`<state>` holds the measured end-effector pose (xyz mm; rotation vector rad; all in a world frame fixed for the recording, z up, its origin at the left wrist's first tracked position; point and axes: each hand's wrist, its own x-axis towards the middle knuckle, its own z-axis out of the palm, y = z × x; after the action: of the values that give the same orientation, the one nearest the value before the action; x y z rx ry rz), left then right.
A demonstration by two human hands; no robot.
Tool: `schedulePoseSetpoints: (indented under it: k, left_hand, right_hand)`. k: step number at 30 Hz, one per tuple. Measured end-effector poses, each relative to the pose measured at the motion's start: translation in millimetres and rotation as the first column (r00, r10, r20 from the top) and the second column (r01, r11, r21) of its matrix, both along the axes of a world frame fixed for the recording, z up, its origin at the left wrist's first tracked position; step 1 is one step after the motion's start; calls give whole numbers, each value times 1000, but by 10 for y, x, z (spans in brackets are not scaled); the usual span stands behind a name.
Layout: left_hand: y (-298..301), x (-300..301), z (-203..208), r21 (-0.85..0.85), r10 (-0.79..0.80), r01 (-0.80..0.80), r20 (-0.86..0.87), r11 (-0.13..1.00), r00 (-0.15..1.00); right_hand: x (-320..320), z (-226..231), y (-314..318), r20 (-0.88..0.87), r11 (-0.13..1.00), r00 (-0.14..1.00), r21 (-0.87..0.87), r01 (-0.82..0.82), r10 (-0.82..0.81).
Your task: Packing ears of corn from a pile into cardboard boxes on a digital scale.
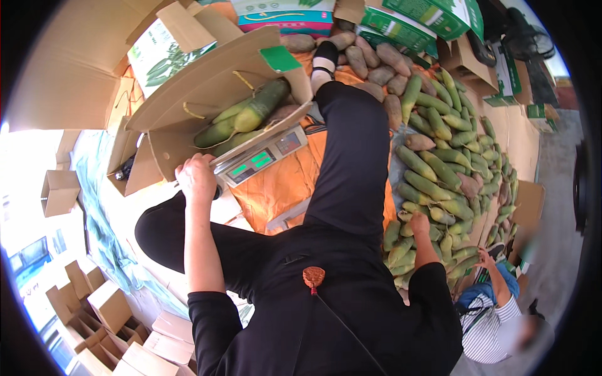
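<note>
A cardboard box (157, 153) holding several large green radishes (260, 106) rests on a digital scale (263, 156) with lit green displays. My left hand (197, 177) is closed at the box's near left corner, beside the scale. Whether its fingers grip the box flap or the scale's edge cannot be made out. To the right, my right hand (419, 224) reaches down onto a heap of green radishes (433, 175). Its fingers look curled, but what they hold is hidden.
Reddish, soil-covered roots (379, 62) lie beyond my foot. Printed cartons (411, 25) stand at the back. Empty cardboard boxes (106, 307) fill the lower left. An orange sheet (260, 197) lies under the scale. Another person's hand (486, 258) touches the heap at lower right.
</note>
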<state>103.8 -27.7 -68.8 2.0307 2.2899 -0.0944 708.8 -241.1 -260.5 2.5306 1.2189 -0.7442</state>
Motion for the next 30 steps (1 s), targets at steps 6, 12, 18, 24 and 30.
schedulePoseSetpoints:
  k: [6, 12, 18, 24, 30]
  left_hand:
    - [21, 26, 35, 35, -12, 11, 49, 999, 999]
    - [22, -11, 21, 49, -30, 27, 44, 998, 999]
    - [3, -33, -12, 91, -58, 54, 42, 994, 997]
    - [-15, -54, -26, 99, -54, 51, 26, 994, 998]
    - [-4, -8, 1, 80, -48, 46, 30, 996, 998]
  right_hand:
    - [-294, 985, 991, 1, 960, 997, 270, 74, -77]
    - [-955, 2088, 1944, -170, 707, 976, 707, 22, 139]
    - [-1744, 3258, 2515, -585, 419, 602, 811, 409, 543]
    - [-2763, 3528, 2867, -700, 559, 58, 614, 557, 711]
    - [-4027, 2973, 3188, -826, 758, 11, 523, 390, 564]
